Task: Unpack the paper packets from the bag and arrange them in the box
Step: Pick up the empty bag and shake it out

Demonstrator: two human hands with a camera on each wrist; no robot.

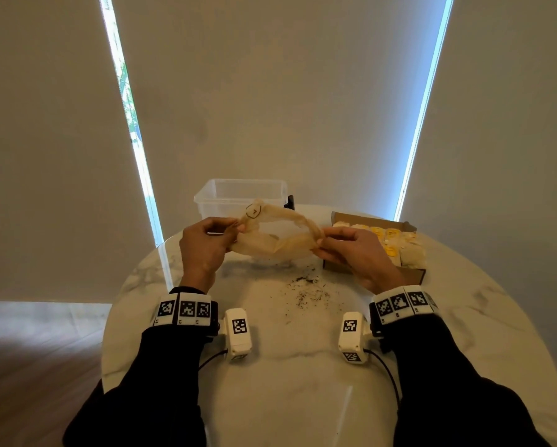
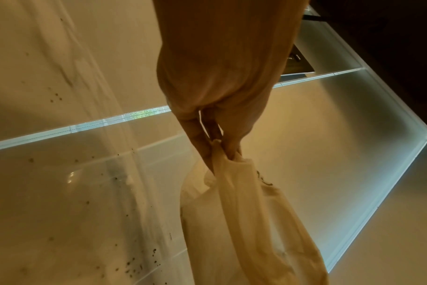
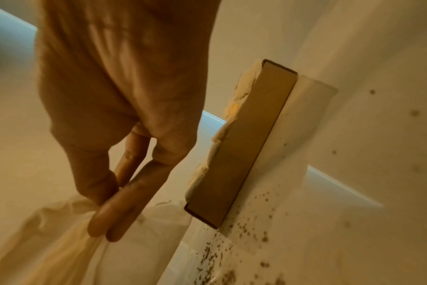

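Observation:
A thin, translucent beige bag [image 1: 277, 241] hangs limp above the table, stretched between both hands. My left hand [image 1: 206, 245] pinches its left end; in the left wrist view the fingers [image 2: 208, 140] clamp the gathered edge of the bag [image 2: 246, 221]. My right hand [image 1: 351, 250] pinches the right end, thumb against fingers [image 3: 119, 208] on the bag [image 3: 61, 241]. At the right lies a shallow cardboard box [image 1: 338, 266] filled with rows of white and yellow paper packets [image 1: 396, 243]. The box [image 3: 241, 146] shows side-on in the right wrist view.
A clear plastic tub [image 1: 241, 196] stands at the back of the round marble table [image 1: 464, 333], behind the bag. Dark crumbs [image 1: 309, 291] are scattered on the table in front of the box. The table edge and wooden floor lie to the left.

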